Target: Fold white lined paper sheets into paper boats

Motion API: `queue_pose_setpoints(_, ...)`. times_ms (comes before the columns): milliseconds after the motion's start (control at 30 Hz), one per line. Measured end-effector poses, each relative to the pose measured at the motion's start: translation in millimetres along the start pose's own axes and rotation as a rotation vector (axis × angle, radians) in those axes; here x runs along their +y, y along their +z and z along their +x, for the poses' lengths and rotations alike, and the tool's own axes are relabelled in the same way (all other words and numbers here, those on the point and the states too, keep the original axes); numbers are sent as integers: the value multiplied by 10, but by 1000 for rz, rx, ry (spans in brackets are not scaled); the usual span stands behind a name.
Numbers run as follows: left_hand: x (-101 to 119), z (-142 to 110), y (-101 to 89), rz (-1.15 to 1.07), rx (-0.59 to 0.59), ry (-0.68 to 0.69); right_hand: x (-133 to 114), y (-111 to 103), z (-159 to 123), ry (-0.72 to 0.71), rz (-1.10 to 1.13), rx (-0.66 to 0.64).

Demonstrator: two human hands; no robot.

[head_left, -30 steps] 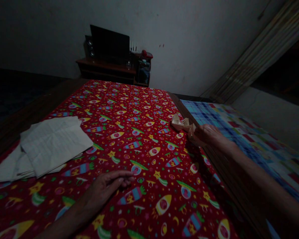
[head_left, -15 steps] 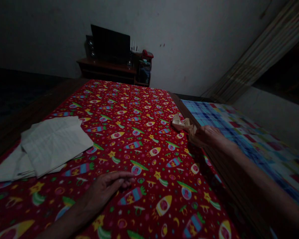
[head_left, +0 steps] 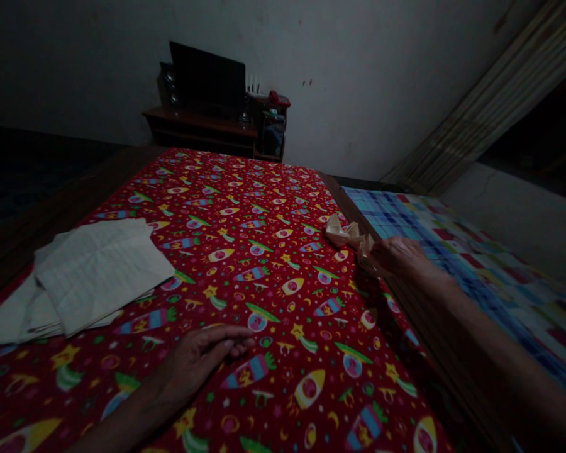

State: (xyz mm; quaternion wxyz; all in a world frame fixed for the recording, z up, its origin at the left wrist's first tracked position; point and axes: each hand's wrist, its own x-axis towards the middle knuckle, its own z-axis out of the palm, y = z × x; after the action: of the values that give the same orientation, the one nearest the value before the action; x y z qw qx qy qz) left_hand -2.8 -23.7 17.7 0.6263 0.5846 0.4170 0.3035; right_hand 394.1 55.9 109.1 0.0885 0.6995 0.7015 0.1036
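My left hand (head_left: 210, 352) rests on the red patterned cloth (head_left: 283, 327), its index finger stretched forward and the others loosely curled, holding nothing. At the cloth's right edge, my right hand (head_left: 399, 251) has its fingers closed on a brown folded paper piece (head_left: 368, 255); the fingertips are partly hidden in the dim light. Touching or just beyond that piece, more folded paper (head_left: 340, 231) stands in a row on the cloth. To the left lies a loose, fanned stack of pale, creased paper sheets (head_left: 106, 270).
Dark wooden edges (head_left: 344, 204) border the cloth on both sides. On the right is a blue checked and patchwork cover (head_left: 434, 233). At the back, a monitor (head_left: 207, 78), speakers and a red telephone (head_left: 278, 99) stand on a desk (head_left: 202, 123) by the wall.
My right hand has shifted very slightly at the folded paper, and the piece by its fingers sits at a slightly different angle. My left hand stays in place. The view has tilted slightly.
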Motion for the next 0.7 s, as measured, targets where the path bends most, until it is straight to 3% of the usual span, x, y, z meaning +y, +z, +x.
queue_pose_setpoints(200,37,0,-5,20,-2,4,-64,-38,-33,-35,-129,-123)
queue_pose_setpoints(700,3,-3,6,42,1,36,-112,-16,77,4,-211,-198)
